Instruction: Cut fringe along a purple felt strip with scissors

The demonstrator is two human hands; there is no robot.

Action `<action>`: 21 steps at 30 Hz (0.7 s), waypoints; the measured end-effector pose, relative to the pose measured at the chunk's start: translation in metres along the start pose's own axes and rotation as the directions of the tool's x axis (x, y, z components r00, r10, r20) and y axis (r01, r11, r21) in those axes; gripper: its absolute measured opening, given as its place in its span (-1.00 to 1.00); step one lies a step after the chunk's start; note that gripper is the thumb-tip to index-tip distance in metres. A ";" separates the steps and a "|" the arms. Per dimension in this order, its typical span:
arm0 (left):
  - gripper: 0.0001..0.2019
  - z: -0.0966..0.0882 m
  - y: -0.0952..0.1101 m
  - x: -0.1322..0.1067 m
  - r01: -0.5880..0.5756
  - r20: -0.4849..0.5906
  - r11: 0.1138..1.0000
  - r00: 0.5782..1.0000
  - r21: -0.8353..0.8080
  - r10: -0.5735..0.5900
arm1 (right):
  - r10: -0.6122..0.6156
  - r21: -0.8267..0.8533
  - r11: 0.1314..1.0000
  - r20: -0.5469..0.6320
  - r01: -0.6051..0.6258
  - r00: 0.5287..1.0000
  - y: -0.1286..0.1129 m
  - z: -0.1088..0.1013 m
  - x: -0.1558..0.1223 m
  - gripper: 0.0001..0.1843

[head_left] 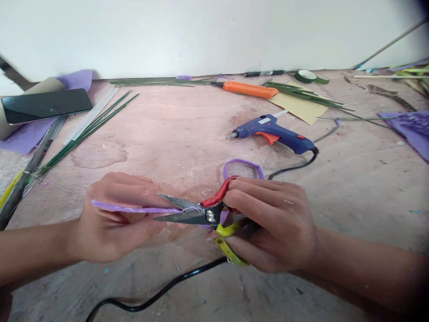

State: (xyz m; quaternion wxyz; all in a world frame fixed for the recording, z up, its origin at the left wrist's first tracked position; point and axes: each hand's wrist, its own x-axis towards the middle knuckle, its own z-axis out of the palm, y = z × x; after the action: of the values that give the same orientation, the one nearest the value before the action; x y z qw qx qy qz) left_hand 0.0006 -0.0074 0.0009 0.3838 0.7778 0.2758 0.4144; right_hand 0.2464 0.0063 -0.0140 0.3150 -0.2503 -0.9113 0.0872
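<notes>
My left hand pinches a thin purple foam piece, held edge-on and level above the wooden table. My right hand grips scissors with red and yellow handles. The blades are parted around the foam's right end, tips pointing left toward my left thumb. A curled purple foam strip loops on the table just behind my right hand.
A blue glue gun lies behind, its black cable running under my hands. An orange-handled tool, green wire stems, green tape roll, yellow paper, a phone and purple felt surround the work area.
</notes>
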 end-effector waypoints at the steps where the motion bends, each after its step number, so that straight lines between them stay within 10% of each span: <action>1: -0.86 0.000 0.001 0.000 0.017 0.006 1.000 1.000 0.015 -0.017 | -0.001 -0.003 1.000 0.007 0.001 1.000 0.000 0.000 0.000 -0.85; 21: -0.87 0.003 0.008 0.000 0.026 0.040 0.999 0.999 0.031 -0.027 | -0.042 -0.058 0.997 0.013 0.043 0.999 -0.001 0.002 -0.002 -0.88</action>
State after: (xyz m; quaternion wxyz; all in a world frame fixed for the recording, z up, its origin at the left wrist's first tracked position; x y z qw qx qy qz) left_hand 0.0040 -0.0125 0.0065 0.3830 0.7879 0.2844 0.3894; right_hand 0.2464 0.0038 -0.0163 0.3040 -0.2394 -0.9204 0.0554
